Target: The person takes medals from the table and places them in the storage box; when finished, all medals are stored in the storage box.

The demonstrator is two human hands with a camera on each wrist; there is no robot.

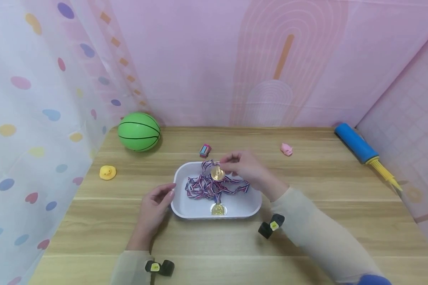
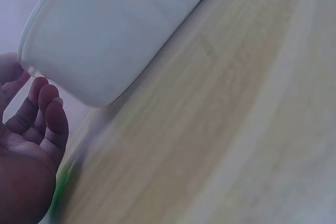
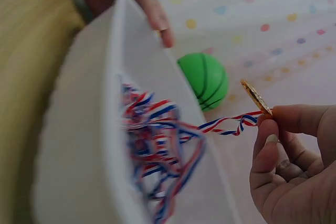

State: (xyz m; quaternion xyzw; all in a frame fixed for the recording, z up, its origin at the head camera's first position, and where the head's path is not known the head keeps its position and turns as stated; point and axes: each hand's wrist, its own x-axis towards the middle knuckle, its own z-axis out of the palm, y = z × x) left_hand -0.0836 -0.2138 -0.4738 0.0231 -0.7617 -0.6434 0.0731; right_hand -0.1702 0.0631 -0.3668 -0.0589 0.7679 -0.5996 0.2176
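My right hand point(image 1: 249, 171) pinches a gold medal point(image 1: 217, 173) between thumb and fingertips, above the far side of a white tray point(image 1: 236, 207). From this medal a red, white and blue ribbon point(image 3: 223, 125) runs down to a tangled heap of striped ribbons point(image 1: 201, 187) inside. A second gold medal point(image 1: 218, 209) lies flat in the tray near its front wall. At the tray's left end, my left hand point(image 1: 152, 209) holds the rim, with fingertips at the edge in the left wrist view.
A green ball point(image 1: 139, 132) and a yellow rubber duck point(image 1: 107, 172) sit on the left of the wooden table point(image 1: 207, 245). Behind the tray are a small colourful block-like item point(image 1: 205, 150) and a pink pig figure point(image 1: 286, 149). A blue and yellow hand pump point(image 1: 358, 144) lies far right.
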